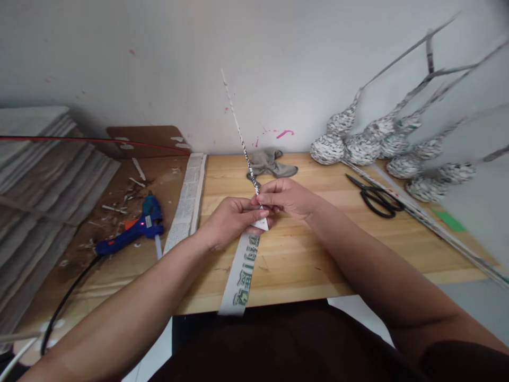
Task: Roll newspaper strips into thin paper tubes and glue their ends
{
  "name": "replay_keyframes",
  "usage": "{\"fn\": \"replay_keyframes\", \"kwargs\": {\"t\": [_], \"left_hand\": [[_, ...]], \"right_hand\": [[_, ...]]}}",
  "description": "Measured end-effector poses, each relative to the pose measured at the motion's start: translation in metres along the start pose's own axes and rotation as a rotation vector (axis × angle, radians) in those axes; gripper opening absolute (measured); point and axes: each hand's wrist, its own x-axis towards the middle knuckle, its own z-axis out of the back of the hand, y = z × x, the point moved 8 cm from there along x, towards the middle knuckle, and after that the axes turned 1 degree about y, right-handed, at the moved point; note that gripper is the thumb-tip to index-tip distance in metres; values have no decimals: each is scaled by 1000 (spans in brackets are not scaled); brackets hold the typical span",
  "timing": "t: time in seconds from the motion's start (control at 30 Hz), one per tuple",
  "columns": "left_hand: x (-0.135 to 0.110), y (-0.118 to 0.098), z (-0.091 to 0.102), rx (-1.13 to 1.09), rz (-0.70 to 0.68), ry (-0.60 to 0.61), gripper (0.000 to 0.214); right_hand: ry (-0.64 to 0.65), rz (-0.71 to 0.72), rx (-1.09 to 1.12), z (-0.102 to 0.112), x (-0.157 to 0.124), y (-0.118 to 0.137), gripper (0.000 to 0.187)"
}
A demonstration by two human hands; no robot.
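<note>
Both hands meet over the middle of the wooden table. My left hand (234, 217) is closed on a strip of printed paper (239, 273), whose lower end with green characters hangs toward the table's front edge. Fingers of my right hand (282, 196) pinch the base of a thin rolled paper stick (240, 130), just above the left hand. The stick slants up and to the left, its tip in front of the wall. At its base the strip is folded into a white point; the fingers partly hide where the two join.
A blue glue gun (145, 225) with a lit red light lies left on brown cardboard, near stacked newspaper (43, 175). Black scissors (376, 196) lie right, beside long paper sticks (433, 225). Several woven paper gourds (363, 148) stand against the wall. A grey glove (272, 163) lies behind my hands.
</note>
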Motion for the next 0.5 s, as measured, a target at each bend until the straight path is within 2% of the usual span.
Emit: {"fn": "replay_keyframes", "kwargs": {"t": [0.1, 0.2, 0.33, 0.5], "left_hand": [[0, 0, 0, 13, -9, -1, 31], [1, -2, 8, -20, -24, -61, 31], [1, -10, 30, -128, -95, -247, 29], [-2, -19, 50, -124, -159, -468, 28]], "right_hand": [[-12, -22, 47, -2, 1, -2, 29], [-56, 7, 65, -2, 1, 1, 33], [-173, 29, 27, 0, -1, 3, 36], [-270, -12, -94, -4, 0, -8, 29]]}}
